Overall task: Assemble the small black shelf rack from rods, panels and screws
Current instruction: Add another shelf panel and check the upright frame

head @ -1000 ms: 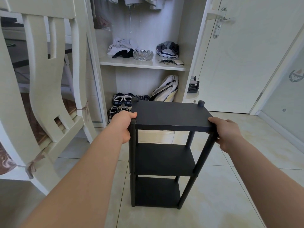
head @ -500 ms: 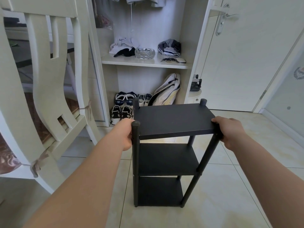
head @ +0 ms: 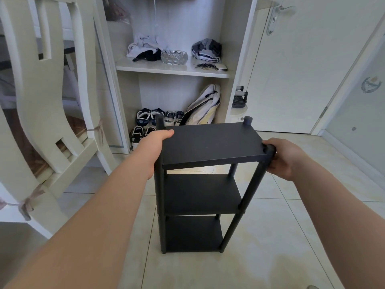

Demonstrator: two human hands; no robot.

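The black shelf rack (head: 200, 192) stands upright on the pale tiled floor (head: 270, 257), about mid-room, with its two near feet planted on the tiles and three panels stacked between four rods. The left hand (head: 154, 142) holds the left edge of the top panel (head: 210, 144). Its thumb lies flat on the panel's surface near the far-left corner, and the other fingers drop out of sight below the edge, so I cannot tell how they curl. The right hand (head: 285, 157) grips the head of the near-right rod (head: 253, 188), fingers wrapped round it at the panel's near-right corner. On the left a white chair (head: 41, 101) leans close, its legs near the rack's left side but not touching it, so that side is tight. Beyond the rack's far edge an open cupboard (head: 173, 69) holds shoes (head: 145, 119) and a pale bag (head: 204, 107) at floor level, and a glass bowl (head: 174, 56) sits on its shelf among folded clothes. To the right and on the near side bare tile runs wide, as far as the closed white door (head: 302, 69) at the far right.
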